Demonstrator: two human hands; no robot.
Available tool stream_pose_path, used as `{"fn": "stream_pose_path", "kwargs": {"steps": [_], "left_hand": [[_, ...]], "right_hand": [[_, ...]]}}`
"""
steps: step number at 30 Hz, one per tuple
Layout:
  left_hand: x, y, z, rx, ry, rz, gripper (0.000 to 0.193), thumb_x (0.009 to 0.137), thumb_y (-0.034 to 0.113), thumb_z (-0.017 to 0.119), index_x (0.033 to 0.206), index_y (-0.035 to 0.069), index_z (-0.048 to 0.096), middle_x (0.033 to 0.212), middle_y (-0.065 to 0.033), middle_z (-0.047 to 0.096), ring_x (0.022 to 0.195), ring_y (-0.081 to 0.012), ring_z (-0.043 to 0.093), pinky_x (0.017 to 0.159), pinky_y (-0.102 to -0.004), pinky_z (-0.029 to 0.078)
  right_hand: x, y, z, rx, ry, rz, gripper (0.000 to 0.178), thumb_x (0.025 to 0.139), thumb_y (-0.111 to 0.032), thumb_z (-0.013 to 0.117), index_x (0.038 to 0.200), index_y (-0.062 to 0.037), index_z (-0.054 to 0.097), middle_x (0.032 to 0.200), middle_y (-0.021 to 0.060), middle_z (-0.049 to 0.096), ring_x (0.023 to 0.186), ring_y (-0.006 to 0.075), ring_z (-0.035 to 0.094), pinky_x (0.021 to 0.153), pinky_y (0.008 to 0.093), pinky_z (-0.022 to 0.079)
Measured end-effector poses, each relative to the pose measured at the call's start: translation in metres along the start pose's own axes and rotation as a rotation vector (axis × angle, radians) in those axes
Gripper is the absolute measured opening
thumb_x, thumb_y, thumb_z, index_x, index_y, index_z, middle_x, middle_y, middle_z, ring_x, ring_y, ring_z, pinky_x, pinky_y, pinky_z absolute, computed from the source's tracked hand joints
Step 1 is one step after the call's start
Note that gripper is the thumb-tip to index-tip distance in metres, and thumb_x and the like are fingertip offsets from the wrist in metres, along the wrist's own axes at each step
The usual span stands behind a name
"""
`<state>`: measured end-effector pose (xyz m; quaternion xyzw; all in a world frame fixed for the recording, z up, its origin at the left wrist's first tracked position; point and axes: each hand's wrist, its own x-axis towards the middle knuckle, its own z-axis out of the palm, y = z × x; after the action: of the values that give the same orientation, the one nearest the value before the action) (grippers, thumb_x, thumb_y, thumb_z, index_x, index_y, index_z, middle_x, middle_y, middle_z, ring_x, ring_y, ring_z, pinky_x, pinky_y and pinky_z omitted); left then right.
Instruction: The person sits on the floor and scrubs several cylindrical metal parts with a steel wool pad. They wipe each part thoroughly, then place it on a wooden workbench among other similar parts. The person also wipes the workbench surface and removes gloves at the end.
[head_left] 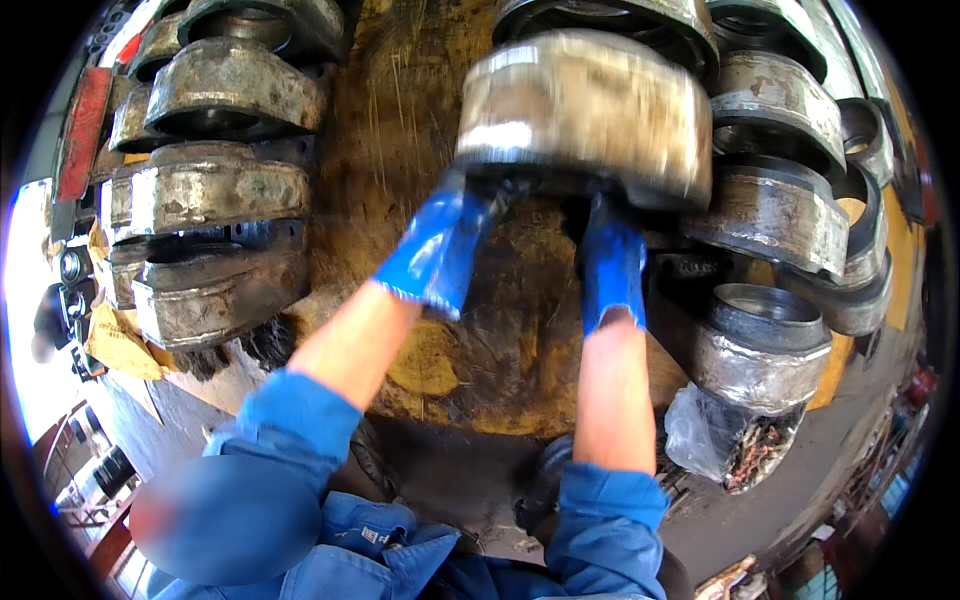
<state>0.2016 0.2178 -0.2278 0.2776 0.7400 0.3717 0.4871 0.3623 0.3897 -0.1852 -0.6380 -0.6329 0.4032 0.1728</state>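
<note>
A large, heavy-looking metal ring housing (590, 110), silvery and brown with a dark lower rim, is smeared by motion above the far right part of the worktable. My left hand (438, 245), in a blue glove, grips its near lower edge at the left. On the same edge, farther right, my right hand (612, 260) in a matching glove has hold of it. The fingertips of both hands disappear under the dark rim. Just behind the held part sits a similar ring housing (620, 15), partly covered by it.
The worktable (390, 130) has a stained, oily wooden top. A row of worn metal housings (220, 195) lines its left side, and another row (770, 210) its right. A clear plastic bag (697, 430) of scraps lies at the near right; a red bar (84, 135) stands far left.
</note>
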Motion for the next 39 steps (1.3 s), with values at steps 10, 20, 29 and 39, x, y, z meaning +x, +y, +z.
{"fn": "stream_pose_path", "kwargs": {"steps": [10, 20, 29, 39], "left_hand": [[0.009, 0.040, -0.047, 0.113, -0.050, 0.129, 0.067, 0.098, 0.035, 0.052, 0.144, -0.010, 0.036, 0.142, -0.0300, 0.045, 0.129, -0.0359, 0.049, 0.105, -0.0417, 0.044], [-0.146, 0.092, -0.254, 0.306, 0.293, 0.098, 0.084, 0.085, 0.051, 0.070, 0.139, -0.009, 0.050, 0.132, -0.0277, 0.059, 0.122, -0.0337, 0.060, 0.104, -0.0400, 0.048], [-0.444, 0.121, -0.344, 0.005, 0.484, 0.226, 0.044, 0.097, 0.040, 0.065, 0.125, 0.006, 0.064, 0.100, 0.0037, 0.065, 0.078, -0.0065, 0.060, 0.066, -0.0198, 0.045], [-0.744, -0.191, -0.291, -0.444, 1.238, -0.058, 0.024, 0.097, 0.030, 0.066, 0.108, 0.009, 0.069, 0.070, 0.0043, 0.058, 0.055, -0.0059, 0.048, 0.048, -0.0234, 0.038]], "right_hand": [[0.031, -0.014, 0.003, 0.680, -0.296, 0.339, 0.062, 0.098, -0.057, 0.057, 0.138, -0.0095, 0.061, 0.116, 0.0122, 0.069, 0.080, 0.0225, 0.065, 0.071, 0.0383, 0.055], [-0.200, 0.078, -0.017, 0.485, -0.338, 0.225, 0.029, 0.102, -0.040, 0.056, 0.091, -0.0143, 0.062, 0.073, -0.0005, 0.060, 0.060, 0.0149, 0.054, 0.057, 0.0326, 0.044], [-0.287, 0.096, -0.050, 0.522, -0.583, 0.396, 0.027, 0.101, -0.039, 0.058, 0.095, -0.0139, 0.065, 0.079, 0.0046, 0.067, 0.058, 0.0181, 0.060, 0.051, 0.0349, 0.047], [-0.267, -0.103, -0.282, 0.665, -0.658, -0.378, 0.045, 0.105, -0.030, 0.050, 0.139, -0.0004, 0.051, 0.128, 0.0203, 0.063, 0.106, 0.0258, 0.067, 0.088, 0.0362, 0.054]]}}
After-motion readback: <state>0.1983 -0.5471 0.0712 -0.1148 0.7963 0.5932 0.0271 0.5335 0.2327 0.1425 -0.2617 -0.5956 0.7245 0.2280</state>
